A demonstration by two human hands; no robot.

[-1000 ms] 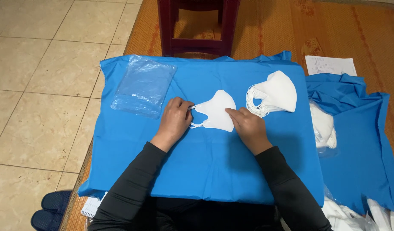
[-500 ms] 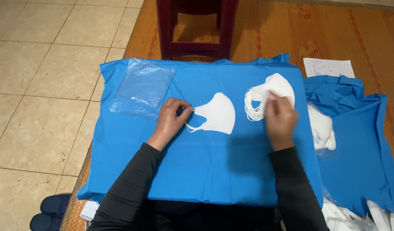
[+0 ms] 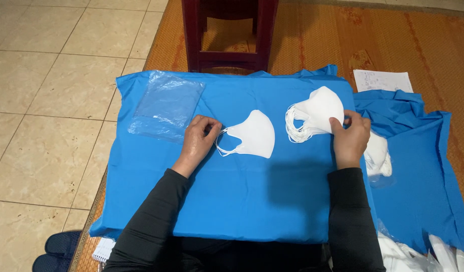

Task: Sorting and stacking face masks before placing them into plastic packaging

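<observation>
Here the left hand (image 3: 199, 138) pinches the folded white mask's (image 3: 252, 134) ear loops.

stool (image 3: 229, 30): top cut off | slippers (image 3: 58, 249): partly out of frame

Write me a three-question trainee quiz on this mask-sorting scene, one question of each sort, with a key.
1. True or false: the right hand grips the stack of white masks.
2. Which thing lies nearest the left hand?
A. the sheet of paper
B. the single white mask
C. the dark slippers
3. Fill in: the clear plastic bag lies on the ____ cloth.

Key:
1. True: its fingers hold the stack's right edge.
2. B: the left hand pinches that mask's ear loops.
3. Blue.
</observation>
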